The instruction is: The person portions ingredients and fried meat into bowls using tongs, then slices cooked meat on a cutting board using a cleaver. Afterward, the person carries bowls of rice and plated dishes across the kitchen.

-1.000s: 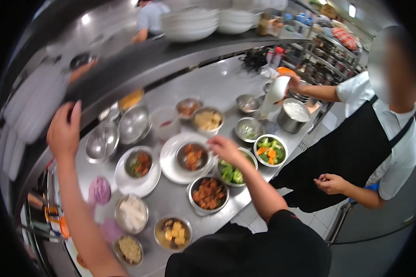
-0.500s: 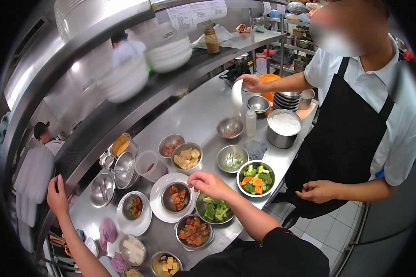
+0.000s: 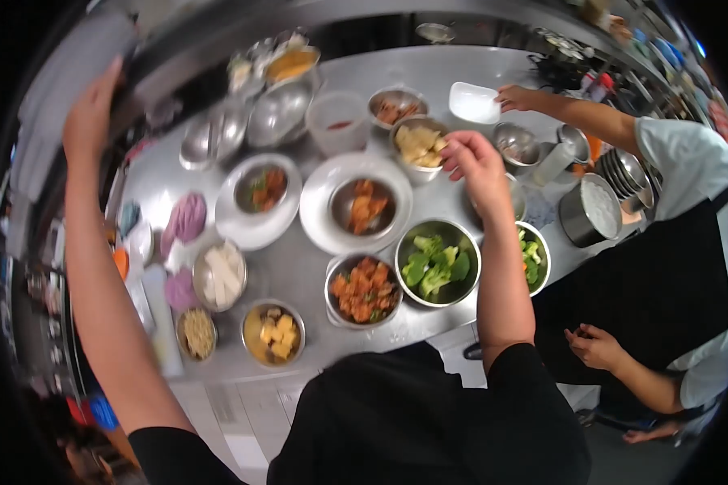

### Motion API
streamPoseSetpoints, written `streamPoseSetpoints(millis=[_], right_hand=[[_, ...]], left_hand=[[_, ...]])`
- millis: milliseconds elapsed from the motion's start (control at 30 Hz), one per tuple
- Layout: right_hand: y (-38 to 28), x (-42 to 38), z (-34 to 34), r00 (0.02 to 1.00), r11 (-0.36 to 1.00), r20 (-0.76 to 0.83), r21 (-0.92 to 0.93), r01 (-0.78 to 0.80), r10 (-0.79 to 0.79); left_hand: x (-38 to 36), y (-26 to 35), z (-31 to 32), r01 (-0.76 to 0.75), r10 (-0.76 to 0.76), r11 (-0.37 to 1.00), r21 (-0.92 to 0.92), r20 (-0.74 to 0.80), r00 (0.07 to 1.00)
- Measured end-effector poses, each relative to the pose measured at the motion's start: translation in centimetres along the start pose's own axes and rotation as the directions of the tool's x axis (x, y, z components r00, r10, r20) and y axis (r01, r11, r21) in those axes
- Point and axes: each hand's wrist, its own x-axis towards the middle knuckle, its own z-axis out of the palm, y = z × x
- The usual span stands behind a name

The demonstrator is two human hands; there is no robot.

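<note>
My left hand (image 3: 91, 117) reaches up at the far left, by the stacked white plates (image 3: 52, 121) on the shelf; motion smears its fingers. Beside the metal bowl of pale yellow pieces (image 3: 421, 145) hovers my right hand (image 3: 479, 166), fingers loosely bent and apart, with nothing visible in them. Its fingertips overlap that bowl's right rim in this view. Nearer me, a wide white plate (image 3: 319, 202) carries a small bowl of reddish-brown fried pieces (image 3: 368, 212). Under my right forearm lies a bowl of broccoli (image 3: 435, 263), and left of it a bowl of fried pieces (image 3: 366, 291).
Across the right side a co-worker's hand (image 3: 519, 99) holds a white dish (image 3: 474, 103). Near that person stands a pot of white contents (image 3: 592, 210) and a squeeze bottle (image 3: 552, 164). Purple cloths (image 3: 188, 217) and a bowl of white sticks (image 3: 220, 276) lie left.
The view has swung downward and turned. My right hand has moved from over the wide plate to beside the pale-yellow bowl. The co-worker's white dish now shows its inside.
</note>
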Motion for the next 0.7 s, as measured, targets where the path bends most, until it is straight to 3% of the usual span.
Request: streamPoseSetpoints(millis=[67,133,167,233,267,300,333,367,400,433,467,533,600,700], right_hand=[[1.0,0.1,1.6,0.994,0.977,0.030,-0.187,-0.099,0.107],[4.2,-0.1,2.5,0.969,0.864,0.134,-0.490,-0.116,0.206],[6.4,0.0,2.8,0.968,0.858,0.138,-0.500,-0.113,0.208],[11.9,-0.1,3.2,0.945,0.375,0.261,-0.911,0.173,0.198],[13.9,0.1,3.3,0.929,0.349,0.301,-0.912,0.215,0.214],[14.2,0.8,4.1,0.866,0.528,0.260,-0.849,-0.005,0.427],[14.3,1.5,4.7,0.743,0.625,0.264,-0.737,-0.255,0.615],[15.2,1.8,5.0,0.748,0.625,0.264,-0.740,-0.247,0.609],[16.0,1.9,5.3,0.701,0.699,0.295,-0.594,-0.399,0.650],[16.7,2.0,5.5,0.650,0.727,0.338,-0.425,-0.540,0.680],[16.8,2.2,5.7,0.654,0.730,0.339,-0.430,-0.532,0.677],[17.1,2.5,6.3,0.587,0.653,0.292,-0.412,-0.636,0.755],[17.4,2.3,6.3,0.610,0.679,0.308,-0.423,-0.600,0.730],[16.3,1.5,6.8,0.760,0.772,0.218,-0.373,-0.515,0.613]], left_hand=[[1.0,-1.3,0.2,-0.025,0.025,0.996,0.084,0.001,1.000],[0.9,-3.8,1.2,-0.031,0.038,0.988,-0.152,0.040,0.998],[0.4,-3.4,1.7,-0.055,0.053,0.988,-0.145,-0.018,0.998],[0.1,-3.9,2.2,-0.062,0.057,0.987,-0.150,-0.040,0.998],[-0.1,-4.1,2.2,-0.080,0.071,0.986,-0.148,-0.062,0.996],[-0.2,-4.1,2.2,-0.098,0.088,0.979,-0.178,-0.061,0.994],[-0.2,-4.3,2.3,-0.097,0.085,0.979,-0.180,-0.071,0.994],[-0.5,-4.1,2.4,-0.096,0.078,0.977,-0.189,-0.100,0.992],[-0.7,-3.8,2.6,-0.096,0.071,0.976,-0.196,-0.128,0.989],[-3.0,-0.5,1.9,-0.160,0.101,0.964,-0.213,-0.263,0.960],[-5.3,2.7,1.2,-0.226,0.128,0.951,-0.213,-0.393,0.911],[-5.1,2.2,0.6,-0.185,0.114,0.964,-0.190,-0.331,0.937],[-4.9,1.4,0.4,-0.164,0.108,0.972,-0.167,-0.305,0.946],[-4.1,0.0,1.1,-0.175,0.122,0.972,-0.159,-0.298,0.947]])
